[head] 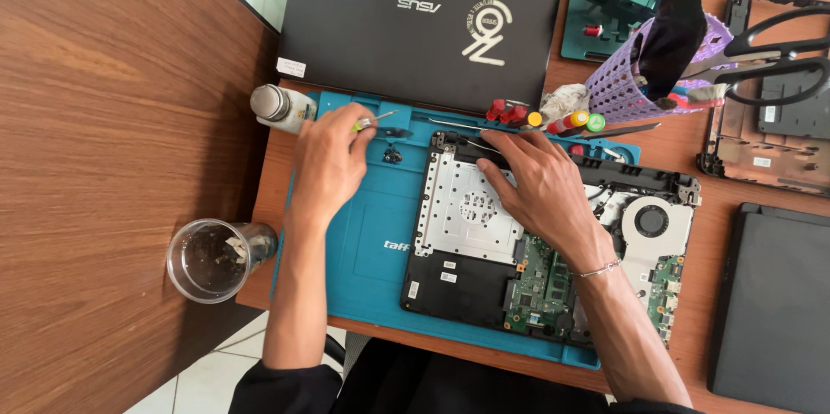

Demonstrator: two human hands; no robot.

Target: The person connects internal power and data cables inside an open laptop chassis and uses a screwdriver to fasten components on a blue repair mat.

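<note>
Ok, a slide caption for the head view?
Left hand holds a screwdriver; right hand rests on an opened laptop.

White sticker (292, 66) on black laptop (424, 21)

Bare forearms, dark sleeves, thin silver bracelet (600, 270) on the right wrist.

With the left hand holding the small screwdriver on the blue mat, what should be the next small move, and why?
Probably bring the screwdriver in the left hand across to the top edge of the opened laptop base. The right hand presses there near the hinge, and the tool tip now lies off the laptop, over the blue mat.
</note>
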